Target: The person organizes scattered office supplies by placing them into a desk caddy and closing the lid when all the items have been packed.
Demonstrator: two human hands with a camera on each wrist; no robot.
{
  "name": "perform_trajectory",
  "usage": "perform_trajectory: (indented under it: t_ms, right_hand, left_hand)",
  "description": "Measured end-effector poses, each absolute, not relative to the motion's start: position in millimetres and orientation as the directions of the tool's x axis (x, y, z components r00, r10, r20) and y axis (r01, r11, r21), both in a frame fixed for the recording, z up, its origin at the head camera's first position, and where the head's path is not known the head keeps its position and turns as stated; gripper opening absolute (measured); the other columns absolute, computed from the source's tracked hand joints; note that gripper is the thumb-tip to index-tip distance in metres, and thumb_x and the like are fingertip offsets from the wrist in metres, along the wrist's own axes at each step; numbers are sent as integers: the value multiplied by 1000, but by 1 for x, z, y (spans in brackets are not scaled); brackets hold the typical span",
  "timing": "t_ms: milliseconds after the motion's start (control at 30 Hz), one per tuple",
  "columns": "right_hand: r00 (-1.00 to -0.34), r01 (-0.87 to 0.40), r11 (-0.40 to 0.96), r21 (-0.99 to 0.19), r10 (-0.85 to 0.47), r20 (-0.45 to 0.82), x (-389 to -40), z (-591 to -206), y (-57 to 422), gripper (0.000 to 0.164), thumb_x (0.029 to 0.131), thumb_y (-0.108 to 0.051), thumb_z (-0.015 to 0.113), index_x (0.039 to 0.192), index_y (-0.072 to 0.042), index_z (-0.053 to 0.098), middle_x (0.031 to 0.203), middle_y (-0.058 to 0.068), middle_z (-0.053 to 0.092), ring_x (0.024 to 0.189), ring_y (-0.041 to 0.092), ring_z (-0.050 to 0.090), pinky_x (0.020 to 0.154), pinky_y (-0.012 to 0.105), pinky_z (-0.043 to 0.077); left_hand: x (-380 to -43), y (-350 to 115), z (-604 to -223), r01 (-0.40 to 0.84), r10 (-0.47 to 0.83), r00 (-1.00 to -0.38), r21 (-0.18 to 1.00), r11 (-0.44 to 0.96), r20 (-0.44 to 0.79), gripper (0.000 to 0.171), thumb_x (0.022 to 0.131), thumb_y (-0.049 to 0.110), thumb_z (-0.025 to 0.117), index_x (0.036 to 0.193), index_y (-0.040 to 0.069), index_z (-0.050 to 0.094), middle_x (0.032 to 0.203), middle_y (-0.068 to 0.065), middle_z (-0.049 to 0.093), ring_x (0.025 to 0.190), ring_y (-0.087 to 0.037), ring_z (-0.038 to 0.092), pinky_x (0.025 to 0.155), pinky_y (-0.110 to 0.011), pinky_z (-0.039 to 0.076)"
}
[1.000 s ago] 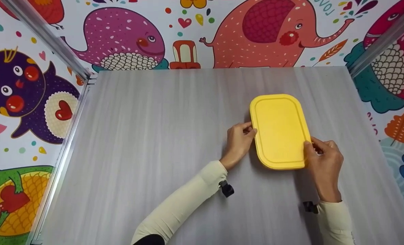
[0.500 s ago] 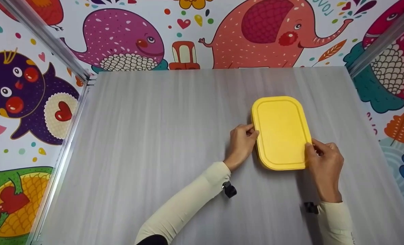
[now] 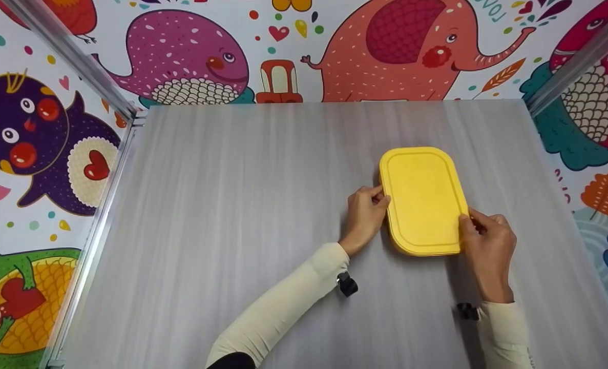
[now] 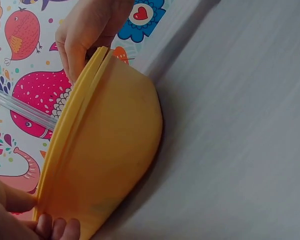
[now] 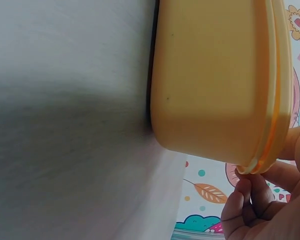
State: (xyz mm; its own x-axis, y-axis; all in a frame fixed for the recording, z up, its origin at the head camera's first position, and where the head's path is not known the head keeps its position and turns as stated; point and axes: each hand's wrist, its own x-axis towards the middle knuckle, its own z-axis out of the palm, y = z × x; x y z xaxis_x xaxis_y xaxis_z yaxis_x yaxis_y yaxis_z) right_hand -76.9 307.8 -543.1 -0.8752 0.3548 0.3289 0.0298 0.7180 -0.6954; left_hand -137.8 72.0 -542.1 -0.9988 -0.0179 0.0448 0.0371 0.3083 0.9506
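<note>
A yellow food storage box [image 5: 215, 85] with rounded corners stands upright on the grey table, right of centre. Its flat yellow lid [image 3: 424, 200] covers the top, and a thin seam runs between lid and box rim in both wrist views. My left hand [image 3: 363, 218] pinches the rim at the left long side, thumb on top and fingers curled below. At the near right corner, my right hand [image 3: 489, 251] pinches the lid's edge between thumb and fingers. The lid hides whatever the box contains.
The wood-grain table [image 3: 232, 205] stretches widely to the left of the box. Cartoon-printed walls [image 3: 293, 51] enclose its back and sides. Metal rails [image 3: 86, 64] run up the far corners. A small black wrist camera [image 3: 347, 284] sits on the left sleeve.
The lid's far left side has come slightly down and toward me. My left hand has shifted a little to the right with it, while my right hand stays nearly still.
</note>
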Motion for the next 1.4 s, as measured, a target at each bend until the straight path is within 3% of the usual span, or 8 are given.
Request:
perform_trajectory:
  t_ms: [200,433,1400]
  right_hand:
    - [-881,39,713,-700,356,313,-76,-546,310,26,101,-7,78,126,4,79,92,23,68,75,-3,46,65,11,35]
    - [-889,46,703,-709,352,292,-77,-544,311,28,101,-5,78,128,4,78,92,23,66,74,-4,49,64,8,38]
    - [-902,38,656,-754,347,256,-73,-551,315,29,101,-10,80,128,0,80,95,19,68,74,-2,52,61,9,40]
  left_hand:
    - [-138,74,-543,22,-17,-999,954,299,29,25,102,3,77,125,-5,80,90,-1,70,81,-3,59,74,-18,52]
    - [-137,75,-543,3,-30,-999,956,294,13,8,101,3,77,108,-1,81,88,3,66,82,-3,58,75,-19,51]
    - [-132,70,-546,-21,7,-1000,963,269,-24,18,103,4,75,120,-3,78,94,1,68,83,-3,60,77,-19,53]
